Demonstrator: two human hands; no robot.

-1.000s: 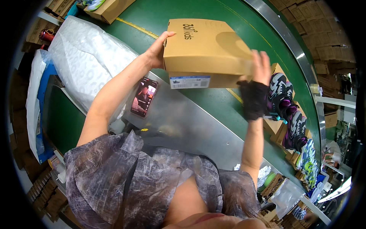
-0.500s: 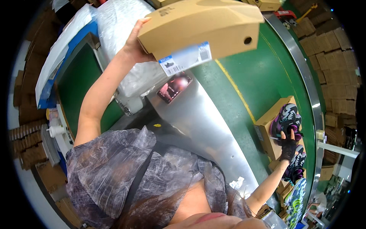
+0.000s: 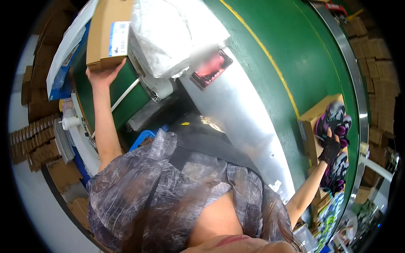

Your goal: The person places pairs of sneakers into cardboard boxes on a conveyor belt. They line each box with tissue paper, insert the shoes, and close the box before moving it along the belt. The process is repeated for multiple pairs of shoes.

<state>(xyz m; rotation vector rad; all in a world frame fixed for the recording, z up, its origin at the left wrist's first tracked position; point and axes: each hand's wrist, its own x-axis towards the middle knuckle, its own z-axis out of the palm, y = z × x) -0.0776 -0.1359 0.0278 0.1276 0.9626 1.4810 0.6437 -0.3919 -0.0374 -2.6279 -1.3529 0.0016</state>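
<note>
At the upper left, a brown cardboard shoebox with a white and blue label is held up by my bare left hand, fingers gripping its near end. My right hand, in a black fingerless glove, reaches far to the right. Its bare fingers are stretched out and touch a black, grey and purple sneaker. That sneaker and its mate lie on a second cardboard box on the green conveyor belt. More sneakers of similar colours sit just nearer than my right hand.
A large white plastic-wrapped bundle stands beyond the metal ledge. On the ledge lies a phone with a lit screen. A curved metal rail bounds the belt at right; stacked cartons stand beyond. Flattened cardboard is piled at left.
My left hand has swung the shoebox leftward from over the ledge and turned it end-on. My right hand stays at the sneakers. The view has shifted a little.
</note>
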